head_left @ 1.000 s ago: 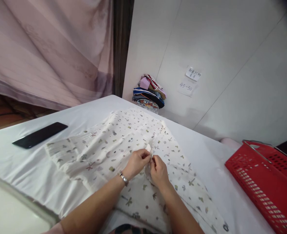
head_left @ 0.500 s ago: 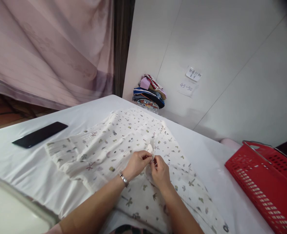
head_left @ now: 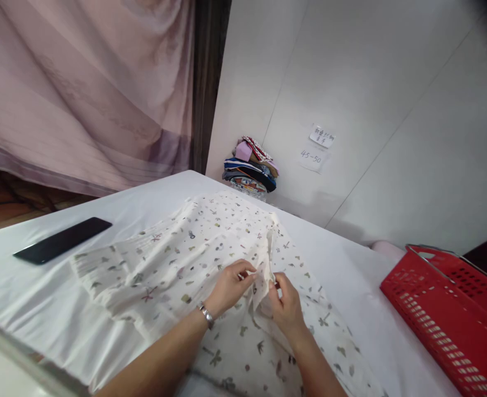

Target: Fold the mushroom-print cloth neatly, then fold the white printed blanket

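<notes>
A white garment (head_left: 216, 240) with a scattered print of small plants and shapes lies spread on the white-covered table. An opening with raised edges runs down its middle. My left hand (head_left: 231, 286), wearing a metal band at the wrist, has thumb and forefinger close together at the left edge of this opening. On the opposite edge, my right hand (head_left: 287, 306) pinches the cloth between thumb and fingers. A fold of fabric stands up between the two hands. The garment's near end is partly hidden by my forearms.
A black phone-like slab (head_left: 64, 240) lies on the table (head_left: 144, 193) at the left. Folded clothes (head_left: 250, 168) are stacked at the far corner by the wall. At the right stands a red perforated basket (head_left: 437, 325). A pale edged object (head_left: 7, 358) fills the lower left corner.
My hands were together at one spot on the opening; now they are apart, the right one having moved right and down. The opening's edges have spread wider. The view has tilted slightly.
</notes>
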`<state>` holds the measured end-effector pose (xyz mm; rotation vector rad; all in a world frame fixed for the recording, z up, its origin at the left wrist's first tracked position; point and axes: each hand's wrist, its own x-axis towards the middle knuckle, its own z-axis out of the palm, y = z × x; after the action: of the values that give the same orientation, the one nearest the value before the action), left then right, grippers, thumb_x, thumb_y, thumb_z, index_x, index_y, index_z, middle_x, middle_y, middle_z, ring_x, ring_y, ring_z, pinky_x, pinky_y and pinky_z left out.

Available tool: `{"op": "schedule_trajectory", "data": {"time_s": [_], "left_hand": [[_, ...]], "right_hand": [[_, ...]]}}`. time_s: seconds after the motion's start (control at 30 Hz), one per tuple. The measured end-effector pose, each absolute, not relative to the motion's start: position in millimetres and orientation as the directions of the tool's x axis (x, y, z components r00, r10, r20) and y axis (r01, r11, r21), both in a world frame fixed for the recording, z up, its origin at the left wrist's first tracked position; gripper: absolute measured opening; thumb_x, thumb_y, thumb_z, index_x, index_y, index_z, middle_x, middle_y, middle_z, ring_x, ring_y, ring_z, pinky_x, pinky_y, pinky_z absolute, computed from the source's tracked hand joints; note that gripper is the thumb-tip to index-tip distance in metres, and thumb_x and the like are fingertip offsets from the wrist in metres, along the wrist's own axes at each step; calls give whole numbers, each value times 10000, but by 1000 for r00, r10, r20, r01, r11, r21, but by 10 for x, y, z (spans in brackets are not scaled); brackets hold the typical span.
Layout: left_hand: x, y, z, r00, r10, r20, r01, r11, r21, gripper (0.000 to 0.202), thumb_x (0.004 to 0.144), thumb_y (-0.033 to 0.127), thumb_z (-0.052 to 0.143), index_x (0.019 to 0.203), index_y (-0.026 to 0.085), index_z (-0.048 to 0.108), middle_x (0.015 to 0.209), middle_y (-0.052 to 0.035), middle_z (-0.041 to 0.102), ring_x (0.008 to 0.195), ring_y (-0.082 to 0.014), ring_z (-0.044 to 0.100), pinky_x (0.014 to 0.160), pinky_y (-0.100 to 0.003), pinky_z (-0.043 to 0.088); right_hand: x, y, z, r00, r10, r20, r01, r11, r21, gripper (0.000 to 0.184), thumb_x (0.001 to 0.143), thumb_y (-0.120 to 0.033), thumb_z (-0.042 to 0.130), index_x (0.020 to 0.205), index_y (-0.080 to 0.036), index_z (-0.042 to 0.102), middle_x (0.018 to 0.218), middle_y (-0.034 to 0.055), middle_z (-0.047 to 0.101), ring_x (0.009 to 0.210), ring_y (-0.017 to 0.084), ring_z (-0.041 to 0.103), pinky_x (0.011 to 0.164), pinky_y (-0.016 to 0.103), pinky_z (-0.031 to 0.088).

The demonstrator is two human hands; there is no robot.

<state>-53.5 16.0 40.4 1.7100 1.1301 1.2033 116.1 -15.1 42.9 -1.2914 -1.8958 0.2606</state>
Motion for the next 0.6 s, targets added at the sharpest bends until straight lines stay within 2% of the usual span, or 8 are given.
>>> {"op": "schedule_trajectory", "data": {"time_s": [0.17, 0.3, 0.43, 0.53, 0.6], "left_hand": [[-528, 217, 404, 136, 948, 288, 311, -317, 896, 157, 783, 320, 513, 807, 212, 625, 853, -18, 617, 696, -127, 560, 624, -231, 432], [-450, 301, 527, 162, 948, 275, 353, -316, 881, 176, 779, 334, 514, 858, 224, 627, 833, -22, 617, 697, -144, 574, 619, -241, 437], [-306, 459, 604, 228, 929, 290, 388, -360, 848, 217, 776, 332, 512, 936, 233, 620, 895, -34, 614, 699, -155, 580, 649, -269, 452], [-174, 609, 514, 248, 904, 349, 421, -425, 802, 270, 761, 283, 527, 1017, 229, 596, 1044, -54, 593, 869, -194, 581, 753, -305, 463], [-104, 706, 409, 245, 873, 421, 450, -487, 748, 351, 735, 222, 548, 1085, 224, 564, 1161, -68, 548, 1038, -224, 521, 873, -346, 433]], "right_hand": [[1590, -355, 783, -147, 852, 502, 616, 476, -628, 197, 879, -293, 391, 990, -208, 529, 880, 39, 590, 787, 167, 562, 682, 253, 456], [2007, -574, 1052, -158, 843, 514, 676, 472, -566, 224, 862, -295, 439, 1049, -219, 537, 957, 49, 607, 818, 181, 582, 694, 257, 481], [2372, -801, 1338, -122, 837, 534, 738, 435, -515, 239, 853, -314, 465, 1067, -243, 548, 988, 59, 614, 870, 191, 589, 695, 251, 496], [2574, -956, 1556, -83, 822, 563, 765, 414, -493, 242, 833, -335, 498, 1052, -262, 571, 987, 66, 620, 884, 199, 596, 686, 247, 507], [2674, -1051, 1680, -54, 809, 586, 768, 409, -493, 246, 814, -344, 522, 1041, -273, 586, 974, 74, 626, 884, 208, 604, 686, 251, 519]]}}
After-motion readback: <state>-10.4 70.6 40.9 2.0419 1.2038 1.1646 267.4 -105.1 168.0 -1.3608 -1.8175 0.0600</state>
